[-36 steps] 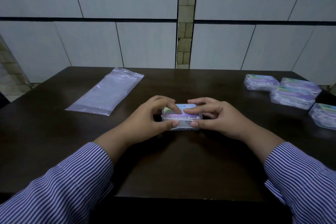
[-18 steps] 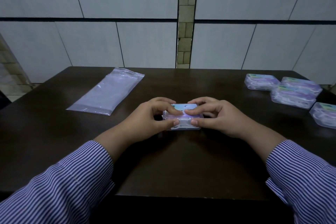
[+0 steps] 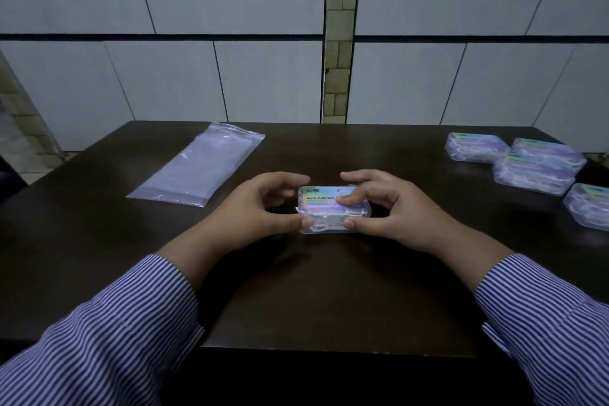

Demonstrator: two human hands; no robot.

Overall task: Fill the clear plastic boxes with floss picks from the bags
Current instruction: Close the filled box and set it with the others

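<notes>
Dark table [image 3: 313, 290] — left fingers [image 3: 283, 180] lifted off box [image 3: 333, 209]

"DENTAL FLOSS PICKS" on the label of the clear plastic box [image 3: 333, 209], smaller print unreadable

Clear floss pick box [image 3: 333, 210], lid on w/ label, sits at centre of dark table [image 3: 329, 290]. Left hand [image 3: 253, 211] pinches its left end, thumb at the near corner, fingers curled above. Right hand [image 3: 392, 208] grips the right end, thumb on near edge, forefinger on the lid. Flat clear plastic bag [image 3: 201, 168] lies far left. Four filled boxes [image 3: 534, 170] cluster far right, touching or overlapping. Striped sleeves [image 3: 108, 336] on both arms.
</notes>
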